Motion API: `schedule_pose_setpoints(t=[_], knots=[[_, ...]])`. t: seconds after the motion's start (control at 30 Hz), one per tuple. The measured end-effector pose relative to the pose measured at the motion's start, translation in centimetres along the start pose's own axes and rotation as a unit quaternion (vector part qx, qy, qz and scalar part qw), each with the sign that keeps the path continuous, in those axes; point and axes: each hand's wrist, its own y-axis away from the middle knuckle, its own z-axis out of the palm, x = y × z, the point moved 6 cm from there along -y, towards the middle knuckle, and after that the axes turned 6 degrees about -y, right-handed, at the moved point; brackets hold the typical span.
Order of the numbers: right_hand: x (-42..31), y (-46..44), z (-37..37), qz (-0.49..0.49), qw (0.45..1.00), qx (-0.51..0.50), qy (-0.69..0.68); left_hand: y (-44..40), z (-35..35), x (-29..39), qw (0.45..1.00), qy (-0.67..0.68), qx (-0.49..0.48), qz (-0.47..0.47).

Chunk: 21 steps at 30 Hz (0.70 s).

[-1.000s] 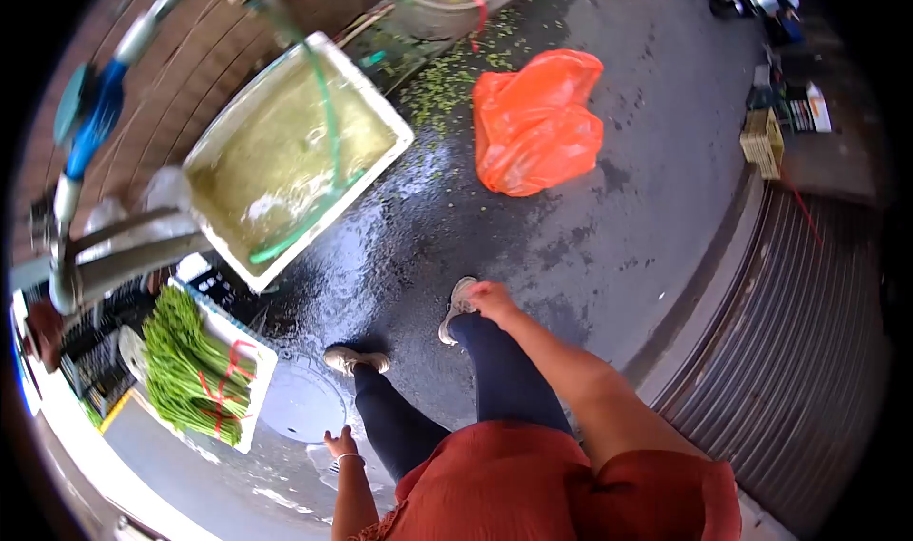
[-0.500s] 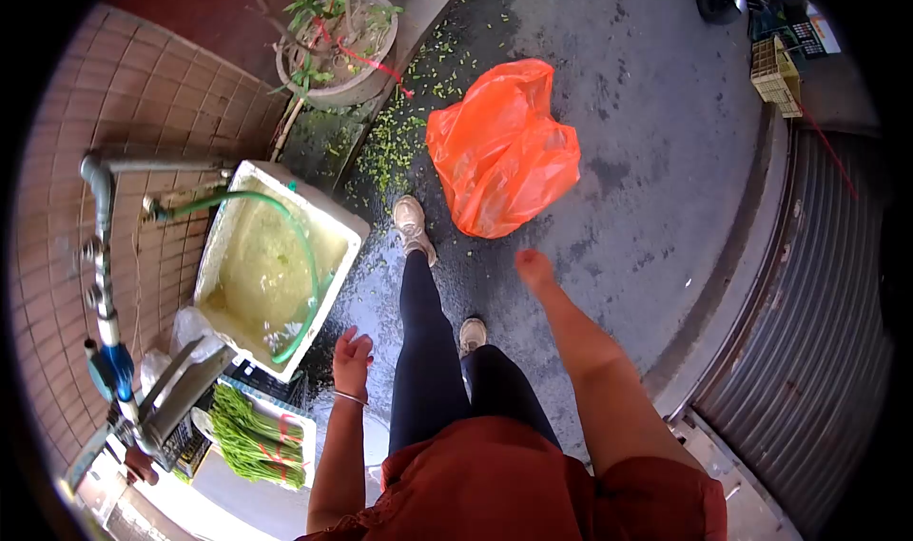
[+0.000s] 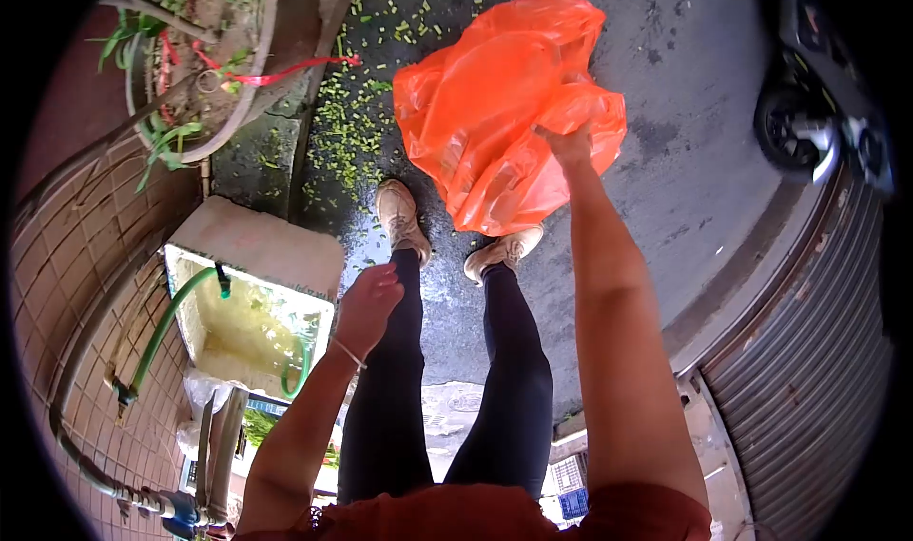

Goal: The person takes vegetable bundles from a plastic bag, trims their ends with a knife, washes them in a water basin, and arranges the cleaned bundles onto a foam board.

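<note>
A large orange plastic bag (image 3: 475,94) lies bunched on the wet ground in front of my shoes, its contents hidden by the plastic. My right hand (image 3: 568,146) is stretched out over the bag's near right side, thumb apart from the fingers; whether it touches the plastic I cannot tell. Beside my left leg hangs my left hand (image 3: 371,303), fingers loosely bent and nothing visible in it. A bracelet (image 3: 348,353) circles that wrist.
At left stands a white foam box (image 3: 257,237) of water with a green hose (image 3: 164,327). Above it is a potted plant (image 3: 214,66) with red ribbon. Chopped green bits (image 3: 347,132) litter the ground. A scooter (image 3: 808,123) and a roller shutter (image 3: 789,370) are at right.
I have stepped closer to the orange bag, and both feet now stand beside it. My right hand has moved forward over the bag and opened. My left hand has swung forward.
</note>
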Motion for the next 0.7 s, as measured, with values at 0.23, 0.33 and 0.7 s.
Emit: schedule_pose_setpoints(t=[0.23, 0.33, 0.7], knots=[[-0.2, 15.9, 4.4, -0.22, 0.835, -0.495, -0.096, -10.4, 8.3, 6.0, 0.99, 0.114, 0.061, 0.051], [-2.8, 27.8, -0.1, -0.107, 0.794, -0.598, -0.016, -9.9, 10.1, 7.0, 0.996, -0.003, 0.088, 0.019], [-11.5, 11.1, -1.3, -0.077, 0.924, -0.281, -0.248, -0.8, 8.2, 2.3, 0.976, 0.203, 0.029, -0.075]])
